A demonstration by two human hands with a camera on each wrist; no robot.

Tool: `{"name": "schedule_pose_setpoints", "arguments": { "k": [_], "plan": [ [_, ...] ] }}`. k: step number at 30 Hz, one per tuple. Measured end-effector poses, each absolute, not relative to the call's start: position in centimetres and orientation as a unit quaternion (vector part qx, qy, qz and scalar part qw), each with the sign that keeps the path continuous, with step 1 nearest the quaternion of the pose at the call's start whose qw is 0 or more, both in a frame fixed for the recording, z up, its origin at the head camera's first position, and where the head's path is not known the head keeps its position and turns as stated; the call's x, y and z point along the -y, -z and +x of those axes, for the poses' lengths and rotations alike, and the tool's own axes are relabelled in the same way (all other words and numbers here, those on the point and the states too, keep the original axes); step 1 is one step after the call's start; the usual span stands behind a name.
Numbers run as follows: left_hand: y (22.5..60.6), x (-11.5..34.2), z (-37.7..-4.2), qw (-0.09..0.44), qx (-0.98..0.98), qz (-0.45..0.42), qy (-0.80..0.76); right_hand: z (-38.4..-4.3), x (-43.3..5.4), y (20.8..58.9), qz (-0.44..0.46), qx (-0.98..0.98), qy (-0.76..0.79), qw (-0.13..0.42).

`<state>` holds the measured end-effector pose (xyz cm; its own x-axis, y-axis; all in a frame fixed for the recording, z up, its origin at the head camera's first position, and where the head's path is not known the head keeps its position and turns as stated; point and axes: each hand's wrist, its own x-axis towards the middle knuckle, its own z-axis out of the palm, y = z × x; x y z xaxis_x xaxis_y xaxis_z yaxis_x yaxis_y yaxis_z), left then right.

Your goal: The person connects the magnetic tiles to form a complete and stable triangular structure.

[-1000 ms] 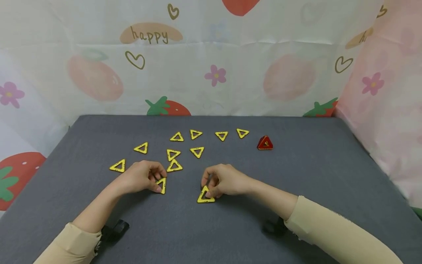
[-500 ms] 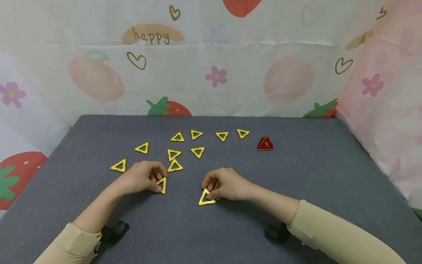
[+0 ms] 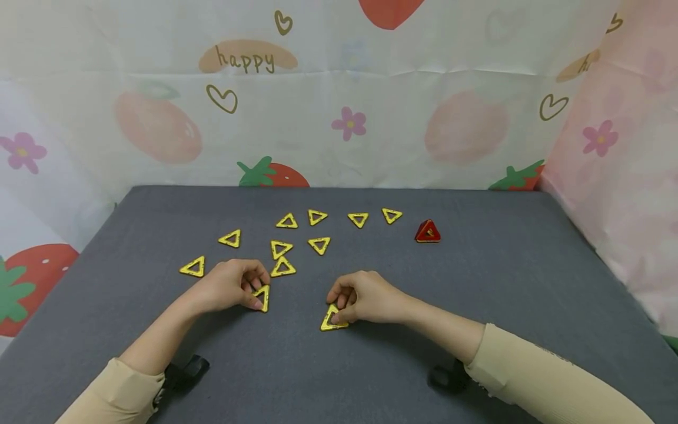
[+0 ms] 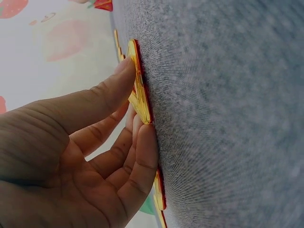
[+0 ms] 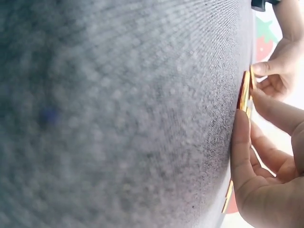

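The left hand (image 3: pixel 233 285) pinches one yellow triangle (image 3: pixel 266 299); the right hand (image 3: pixel 368 298) pinches a second triangle (image 3: pixel 327 325). Just beyond the left grip lies a loose triangle (image 3: pixel 283 273).

Passable gap between left hand (image 3: pixel 235 285) and right hand (image 3: pixel 371 297); tabletop (image 3: pixel 286 371) between forearms free too. Yellow triangles (image 3: pixel 286 272) clutter space beyond left hand; red triangle (image 3: pixel 421 232) obstructs far right.

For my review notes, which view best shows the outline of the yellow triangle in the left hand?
The head view: the yellow triangle shows its opening, though the left hand covers part. The left wrist view is closer but steeply slanted; the right wrist view shows only a thin edge.
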<state>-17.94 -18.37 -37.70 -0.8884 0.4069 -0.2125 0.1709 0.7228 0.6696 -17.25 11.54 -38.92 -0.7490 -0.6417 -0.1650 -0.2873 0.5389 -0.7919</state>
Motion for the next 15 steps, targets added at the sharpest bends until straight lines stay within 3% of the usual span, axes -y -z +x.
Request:
{"name": "schedule_pose_setpoints", "arguments": {
  "k": [15],
  "plan": [
    [37.56, 18.12, -17.73, 0.177, -0.909, 0.147, -0.346, -17.09, -11.94, 38.82, -0.271, -0.848, 0.395, 0.226]
  ]
}}
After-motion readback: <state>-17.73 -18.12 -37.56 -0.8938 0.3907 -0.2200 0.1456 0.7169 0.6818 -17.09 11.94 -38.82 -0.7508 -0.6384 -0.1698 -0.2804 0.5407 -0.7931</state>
